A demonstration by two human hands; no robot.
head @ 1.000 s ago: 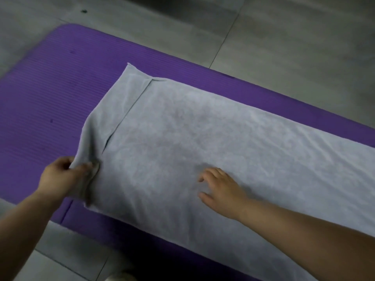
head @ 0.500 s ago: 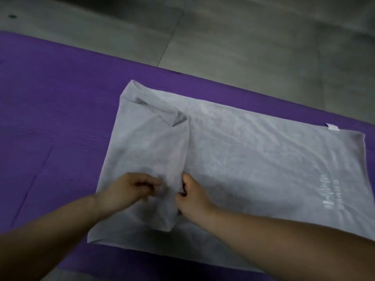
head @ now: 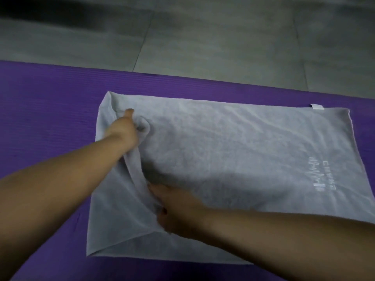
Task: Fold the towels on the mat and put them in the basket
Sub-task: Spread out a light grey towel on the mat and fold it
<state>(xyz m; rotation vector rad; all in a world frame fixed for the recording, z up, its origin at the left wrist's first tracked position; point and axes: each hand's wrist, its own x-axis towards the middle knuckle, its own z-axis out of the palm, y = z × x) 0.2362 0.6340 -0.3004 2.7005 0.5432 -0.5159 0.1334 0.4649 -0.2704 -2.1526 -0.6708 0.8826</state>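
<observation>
A grey towel (head: 233, 151) lies spread on the purple mat (head: 50, 110), with white lettering near its right end and a small white tag on its far right edge. Its left end is folded over onto itself. My left hand (head: 123, 128) reaches to the far left part and grips the edge of the folded flap. My right hand (head: 176, 207) lies nearer me and pinches the same flap edge at its near end. No basket is in view.
Grey tiled floor (head: 203, 37) lies beyond the mat's far edge. Bare mat extends to the left of the towel and along its near side.
My left hand has moved from the near flap edge up to the far left part of the towel. The flap has been drawn further across. The view has shifted right.
</observation>
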